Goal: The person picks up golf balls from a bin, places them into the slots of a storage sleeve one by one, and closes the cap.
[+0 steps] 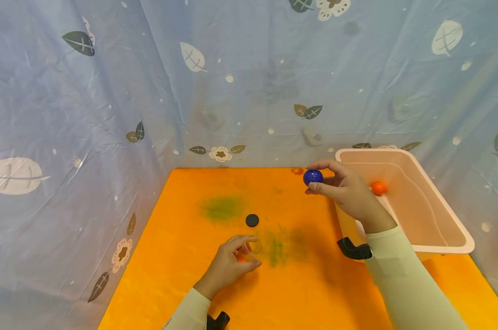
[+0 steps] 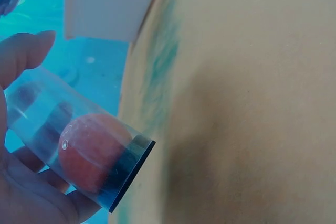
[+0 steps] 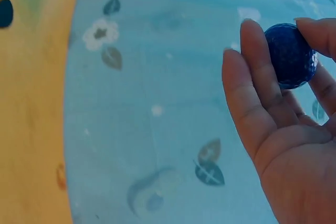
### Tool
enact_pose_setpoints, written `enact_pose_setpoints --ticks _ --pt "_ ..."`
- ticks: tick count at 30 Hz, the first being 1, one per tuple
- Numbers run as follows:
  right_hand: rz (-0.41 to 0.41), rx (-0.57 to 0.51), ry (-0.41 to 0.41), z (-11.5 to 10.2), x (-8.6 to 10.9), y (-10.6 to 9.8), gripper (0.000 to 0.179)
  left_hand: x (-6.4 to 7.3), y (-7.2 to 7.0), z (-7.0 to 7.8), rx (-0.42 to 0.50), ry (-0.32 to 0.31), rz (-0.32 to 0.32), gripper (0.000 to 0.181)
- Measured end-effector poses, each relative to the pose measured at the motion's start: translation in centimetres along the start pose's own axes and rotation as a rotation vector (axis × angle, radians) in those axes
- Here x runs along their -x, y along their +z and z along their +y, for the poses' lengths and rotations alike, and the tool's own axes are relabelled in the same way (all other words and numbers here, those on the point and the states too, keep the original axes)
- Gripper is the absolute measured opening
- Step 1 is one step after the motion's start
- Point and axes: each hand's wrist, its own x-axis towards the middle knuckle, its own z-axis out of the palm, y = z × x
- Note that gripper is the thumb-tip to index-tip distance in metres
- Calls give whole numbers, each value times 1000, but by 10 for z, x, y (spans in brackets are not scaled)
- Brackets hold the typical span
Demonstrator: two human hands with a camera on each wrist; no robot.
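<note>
In the head view my left hand is low over the orange table and grips a clear plastic tube. The left wrist view shows the tube tilted, with a dark cap on its lower end and an orange ball inside against that cap. My right hand pinches a dimpled blue golf ball between thumb and fingers, raised beside the left side of a pink bin. A black round disc lies flat on the table, beyond my left hand.
An orange ball lies inside the pink bin at the right. The orange table carries green smudges. Behind it and at both sides hangs a pale blue curtain with leaf and flower prints.
</note>
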Motion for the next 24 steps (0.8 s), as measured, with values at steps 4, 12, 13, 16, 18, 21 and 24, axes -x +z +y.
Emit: enact_pose_setpoints --ticks 4,12,13,16,18,21,24 --pt "-22 9 -9 9 6 18 31 -1 -1 2 4 -6 -4 57" --pt "-84 40 -69 29 15 58 31 -5 0 5 -3 4 11 57" --pt "-97 39 -62 32 16 62 31 -5 0 5 -6 6 13 57" --pt "-132 33 -43 38 20 74 30 -6 2 6 -9 23 14 57" --pt "-146 44 -40 42 23 82 30 -6 2 6 -3 36 14 57" --pt "-159 56 -25 48 27 91 31 -5 2 7 5 47 15 57" --pt "-177 36 -2 55 31 101 31 -4 3 9 16 46 13 55"
